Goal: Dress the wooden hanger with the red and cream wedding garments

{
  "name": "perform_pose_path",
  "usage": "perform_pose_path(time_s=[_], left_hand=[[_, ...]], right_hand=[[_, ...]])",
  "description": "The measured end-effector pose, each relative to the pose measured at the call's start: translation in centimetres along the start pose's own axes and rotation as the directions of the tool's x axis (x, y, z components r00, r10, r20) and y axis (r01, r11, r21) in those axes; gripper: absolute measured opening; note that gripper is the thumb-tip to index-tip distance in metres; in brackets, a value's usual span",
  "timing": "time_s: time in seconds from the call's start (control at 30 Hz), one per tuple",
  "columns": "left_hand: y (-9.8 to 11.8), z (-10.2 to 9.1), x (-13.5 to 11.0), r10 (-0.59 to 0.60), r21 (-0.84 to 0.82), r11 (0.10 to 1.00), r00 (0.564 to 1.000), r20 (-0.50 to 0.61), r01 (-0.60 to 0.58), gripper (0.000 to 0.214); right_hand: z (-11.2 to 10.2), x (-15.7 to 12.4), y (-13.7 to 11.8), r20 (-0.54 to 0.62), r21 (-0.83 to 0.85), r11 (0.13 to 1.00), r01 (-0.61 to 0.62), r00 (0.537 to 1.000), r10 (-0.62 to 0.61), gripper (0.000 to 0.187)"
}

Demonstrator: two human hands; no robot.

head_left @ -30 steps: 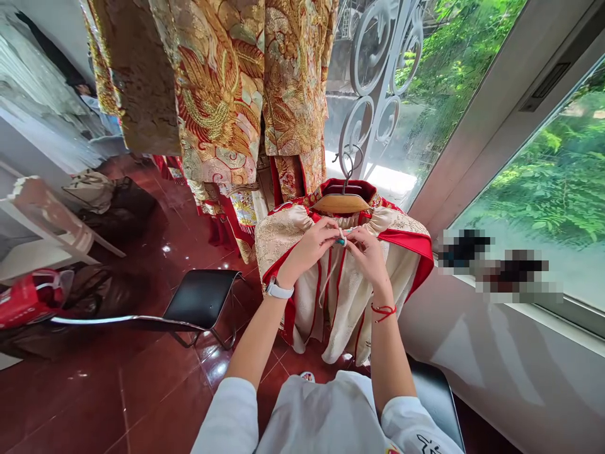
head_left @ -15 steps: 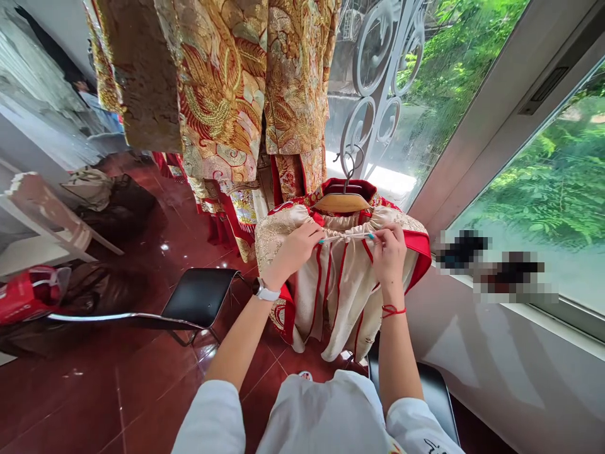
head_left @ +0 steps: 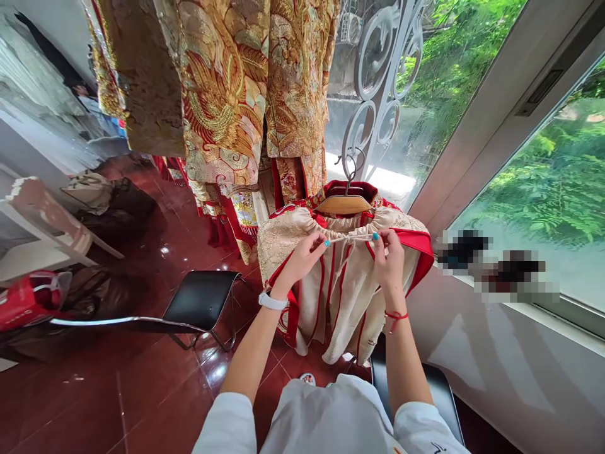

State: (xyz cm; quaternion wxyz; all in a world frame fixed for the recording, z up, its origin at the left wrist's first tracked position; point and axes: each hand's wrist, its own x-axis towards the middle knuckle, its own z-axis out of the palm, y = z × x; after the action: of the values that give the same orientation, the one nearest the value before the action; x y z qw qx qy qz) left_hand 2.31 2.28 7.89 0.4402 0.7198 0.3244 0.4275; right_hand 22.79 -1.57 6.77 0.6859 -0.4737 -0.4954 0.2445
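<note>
A cream skirt with red seams and a gathered waist hangs in front of me, over a red and gold embroidered jacket on a wooden hanger. Across the waist runs a thin pale drawstring, knotted or looped near its middle, with a loose end dangling. My left hand pinches the string on the left side between thumb and fingers. On the right, my right hand is closed on the other part of it. The string looks taut between them.
Gold embroidered garments hang behind on the left. A black chair stands to the left, another seat to the lower right. The window frame and white scrolled ironwork border the right side.
My left hand has moved slightly right and down, still gripping the drawstring. My right hand has stayed nearly in place. The view has shifted a little.
</note>
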Motion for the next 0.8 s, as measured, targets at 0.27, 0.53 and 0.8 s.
perform_pose_path(time_s=[0.27, 0.53, 0.8], left_hand=[[0.0, 0.1, -0.8, 0.044, 0.161, 0.986, 0.999, 0.014, -0.045, 0.004], [-0.1, 0.1, -1.2, 0.030, 0.186, 0.982, 0.999, 0.024, -0.034, 0.009], [-0.9, 0.2, -1.3, 0.019, 0.157, 0.987, 1.000, -0.019, -0.016, 0.014]], right_hand=[[-1.9, -0.4, -0.4, 0.232, -0.143, 0.975, 0.168, 0.964, -0.131, 0.045], [-2.7, 1.3, -0.5, 0.054, -0.537, 0.771, 0.344, 0.925, -0.375, 0.023], [-4.4, 0.3, -1.3, 0.086, -0.509, 0.820, 0.263, 0.963, -0.255, 0.025]])
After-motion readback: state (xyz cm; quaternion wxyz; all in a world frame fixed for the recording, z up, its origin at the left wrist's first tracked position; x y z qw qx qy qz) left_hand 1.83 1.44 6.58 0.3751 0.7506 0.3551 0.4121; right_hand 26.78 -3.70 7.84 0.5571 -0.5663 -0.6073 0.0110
